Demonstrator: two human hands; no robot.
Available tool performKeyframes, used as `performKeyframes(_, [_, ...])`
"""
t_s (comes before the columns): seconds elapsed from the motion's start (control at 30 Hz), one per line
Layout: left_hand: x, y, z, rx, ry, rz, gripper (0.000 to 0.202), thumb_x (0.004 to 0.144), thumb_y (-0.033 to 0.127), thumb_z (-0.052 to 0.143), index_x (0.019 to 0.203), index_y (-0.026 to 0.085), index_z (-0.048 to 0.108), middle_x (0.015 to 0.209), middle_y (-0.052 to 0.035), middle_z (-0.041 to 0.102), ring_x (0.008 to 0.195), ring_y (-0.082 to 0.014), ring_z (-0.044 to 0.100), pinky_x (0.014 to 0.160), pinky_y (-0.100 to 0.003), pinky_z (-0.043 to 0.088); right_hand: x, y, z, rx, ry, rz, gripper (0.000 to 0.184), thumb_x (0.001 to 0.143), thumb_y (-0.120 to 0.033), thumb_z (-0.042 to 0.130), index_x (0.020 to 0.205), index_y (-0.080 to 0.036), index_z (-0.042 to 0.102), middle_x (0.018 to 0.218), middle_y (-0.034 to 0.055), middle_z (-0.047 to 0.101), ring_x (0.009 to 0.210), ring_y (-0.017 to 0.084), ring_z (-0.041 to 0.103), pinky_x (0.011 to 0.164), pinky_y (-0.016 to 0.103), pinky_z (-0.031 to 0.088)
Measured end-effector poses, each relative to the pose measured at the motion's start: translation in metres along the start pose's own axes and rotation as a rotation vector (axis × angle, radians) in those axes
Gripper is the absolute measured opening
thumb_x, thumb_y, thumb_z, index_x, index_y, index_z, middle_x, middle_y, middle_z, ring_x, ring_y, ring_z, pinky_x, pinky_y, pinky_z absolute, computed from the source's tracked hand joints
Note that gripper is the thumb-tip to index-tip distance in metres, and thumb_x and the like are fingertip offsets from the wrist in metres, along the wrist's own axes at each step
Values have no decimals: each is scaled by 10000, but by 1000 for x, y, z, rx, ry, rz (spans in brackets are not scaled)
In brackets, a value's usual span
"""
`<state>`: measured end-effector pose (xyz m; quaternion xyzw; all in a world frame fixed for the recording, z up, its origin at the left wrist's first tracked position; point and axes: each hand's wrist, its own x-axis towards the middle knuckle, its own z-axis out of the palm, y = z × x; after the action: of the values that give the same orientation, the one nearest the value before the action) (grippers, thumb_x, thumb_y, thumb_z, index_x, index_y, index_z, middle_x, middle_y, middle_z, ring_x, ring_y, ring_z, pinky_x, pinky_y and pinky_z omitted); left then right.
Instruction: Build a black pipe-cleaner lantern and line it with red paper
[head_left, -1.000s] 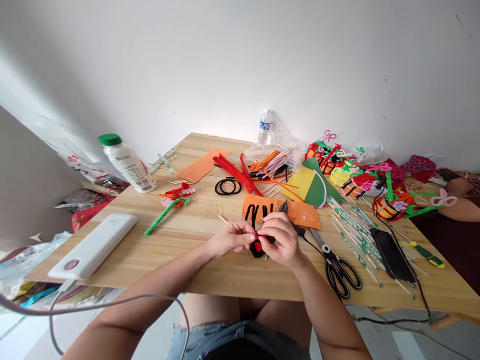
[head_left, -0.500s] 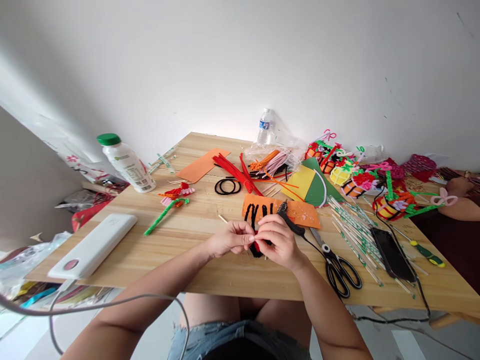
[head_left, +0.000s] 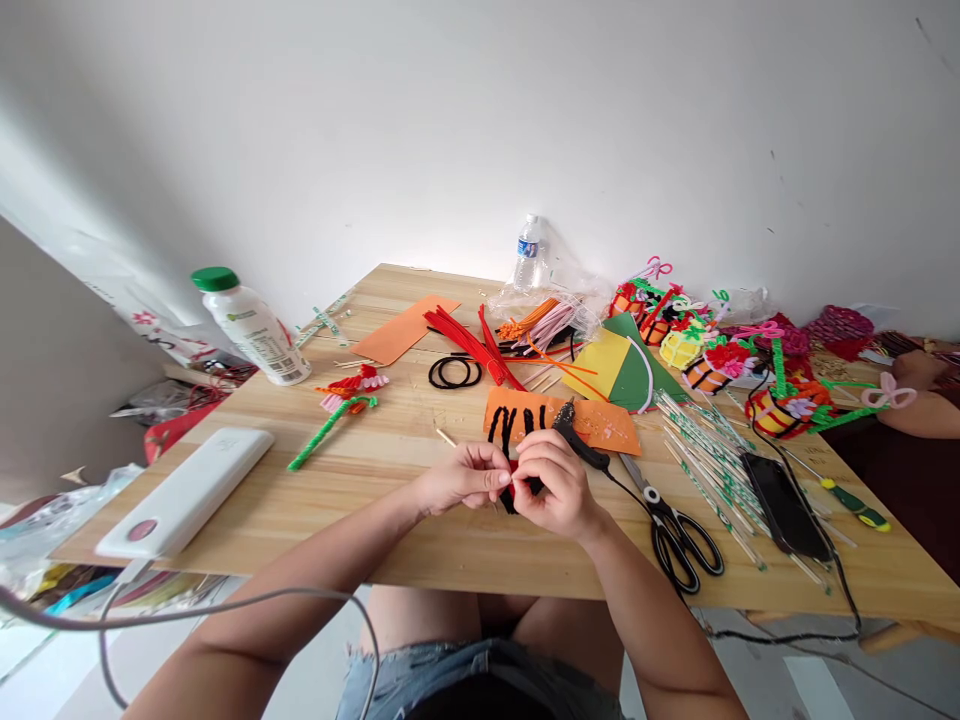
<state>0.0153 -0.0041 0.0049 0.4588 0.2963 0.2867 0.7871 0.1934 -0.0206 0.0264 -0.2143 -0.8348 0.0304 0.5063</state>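
Note:
My left hand (head_left: 466, 478) and my right hand (head_left: 556, 484) meet above the near part of the table, thumbs and forefingers pinched tip to tip. What they pinch is too small to make out; a bit of red shows between and behind the fingers. Bent black pipe cleaners (head_left: 505, 430) lie partly beneath my hands and on an orange sheet (head_left: 611, 424). A black glue gun (head_left: 581, 440) rests on that sheet, just past my right hand. To the right lie black-handled scissors (head_left: 666, 530).
Red pipe cleaners (head_left: 466, 340), a black coil (head_left: 454, 373) and a green pipe cleaner stick (head_left: 322, 441) lie farther out. Wrapped sticks (head_left: 712, 480) and a phone (head_left: 784, 505) are at right. A white power bank (head_left: 187, 490) and a bottle (head_left: 251, 325) stand left. Another person's arm (head_left: 919, 405) shows at right.
My right fingers have curled slightly and shifted a little at the pinch. My left hand stays nearly in place, and the table's things have not moved.

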Motion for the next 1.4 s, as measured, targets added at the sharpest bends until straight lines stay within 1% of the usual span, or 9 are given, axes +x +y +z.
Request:
performKeyframes(0.5, [-1,-1,-2,-22,-41,44,429,602,451,829,683,128,559,482,31,545,324,1,276,328,-143,139,3,2,-10,-2,5,71,139,783,-83,544,825,-214,528,776,45,587,876,225,574,762,418,525])
performKeyframes(0.77, [3,-4,-3,-88,-76,120,370,701,427,758,852,122,613,542,8,586,329,-8,271,340,-161,127,-8,23,-25,-302,285,495,191,924,-216,359,757,-215,452,763,46,552,743,186,547,692,343,463])
performKeyframes(0.9, [4,0,-3,-80,22,153,324,693,389,738,825,121,611,520,21,565,330,-14,274,344,-170,115,-12,33,-30,-512,387,615,193,901,-290,481,725,-211,482,665,11,534,634,164,514,630,304,440])
performKeyframes(0.97, [5,4,-5,-99,132,205,256,669,334,714,775,134,595,502,32,549,333,-24,293,354,-173,128,-13,37,-29,-521,414,594,99,874,-285,538,843,-192,549,748,38,593,664,169,539,649,308,467])
performKeyframes(1.07, [8,10,-12,-123,314,336,129,603,226,630,614,145,530,506,28,545,348,-32,331,381,-184,169,-13,40,-28,-492,399,563,180,873,-266,548,1023,-173,581,843,71,643,701,180,573,683,327,496])
performKeyframes(1.13, [9,13,-18,-107,384,415,97,568,187,572,540,146,489,525,22,551,364,-37,367,400,-195,213,-12,40,-27,-536,380,537,114,885,-274,541,873,-187,612,744,57,621,676,185,563,677,333,490])
performKeyframes(1.2, [10,14,-24,-81,399,450,73,567,189,540,531,146,495,532,16,556,381,-52,403,416,-208,252,-11,40,-27,-583,383,502,151,887,-273,537,775,-197,603,713,60,604,706,201,568,693,347,491])
performKeyframes(1.33, [14,9,-27,-56,358,389,116,623,258,538,621,143,548,524,4,575,385,-71,415,416,-218,260,-13,41,-24,-511,388,499,140,875,-275,550,957,-182,614,817,78,640,770,209,603,733,364,513])
performKeyframes(1.4, [15,7,-26,-38,338,358,145,653,286,559,669,142,557,535,6,581,385,-69,413,419,-217,262,-13,40,-23,-455,396,532,146,887,-303,543,922,-181,616,801,73,639,706,188,602,688,337,512])
